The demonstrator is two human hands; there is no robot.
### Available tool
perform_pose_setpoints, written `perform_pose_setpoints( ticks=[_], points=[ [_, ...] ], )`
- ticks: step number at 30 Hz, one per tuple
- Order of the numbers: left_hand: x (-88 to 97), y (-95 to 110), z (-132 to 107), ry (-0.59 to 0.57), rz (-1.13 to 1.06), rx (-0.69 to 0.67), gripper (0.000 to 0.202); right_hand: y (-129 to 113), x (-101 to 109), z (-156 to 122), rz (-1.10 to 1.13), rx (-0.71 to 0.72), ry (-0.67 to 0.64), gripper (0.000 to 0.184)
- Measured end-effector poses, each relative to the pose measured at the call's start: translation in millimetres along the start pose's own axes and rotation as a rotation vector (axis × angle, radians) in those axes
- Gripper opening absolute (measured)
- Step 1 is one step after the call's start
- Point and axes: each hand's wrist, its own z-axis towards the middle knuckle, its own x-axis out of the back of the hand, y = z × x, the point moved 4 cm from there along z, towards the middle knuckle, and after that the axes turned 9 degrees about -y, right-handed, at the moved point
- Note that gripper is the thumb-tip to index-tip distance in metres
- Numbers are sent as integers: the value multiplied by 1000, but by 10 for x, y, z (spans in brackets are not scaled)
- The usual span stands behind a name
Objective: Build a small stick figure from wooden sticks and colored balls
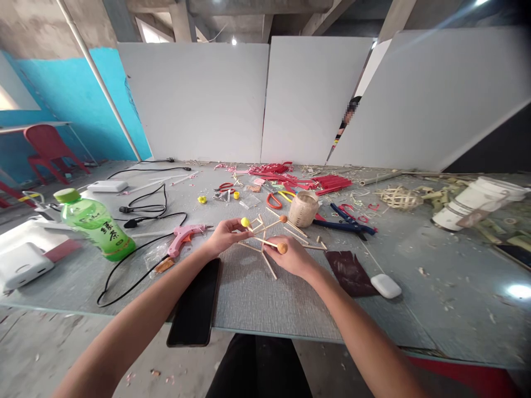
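A small frame of thin wooden sticks (269,266) with coloured balls at stick ends is held just above the table, in front of me. My left hand (226,236) is closed in a pinch on its left side, beside a yellow ball (245,222). My right hand (289,257) grips the frame from the right, its fingers partly hidden behind an orange ball (282,248). A light stick runs between the two hands. Farther back on the frame sits another orange-brown ball (282,219). Loose sticks (296,234) lie near a woven bamboo cup (303,210).
On the left are a green tea bottle (94,224), a pink glue gun (185,239) with its cable, and a black phone (194,307). Blue pliers (346,224), a brown sheet (350,272) and a white case (385,286) lie right. Red strips (332,183) lie behind.
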Motion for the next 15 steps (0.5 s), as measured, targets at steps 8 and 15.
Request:
perform_pose_setpoints(
  ticks=[8,15],
  points=[
    [1,15,-2,-3,-24,7,36,0,2,-3,15,-7,3,24],
    [6,16,3,-12,-36,0,36,-35,26,-7,19,-12,-3,26]
  ],
)
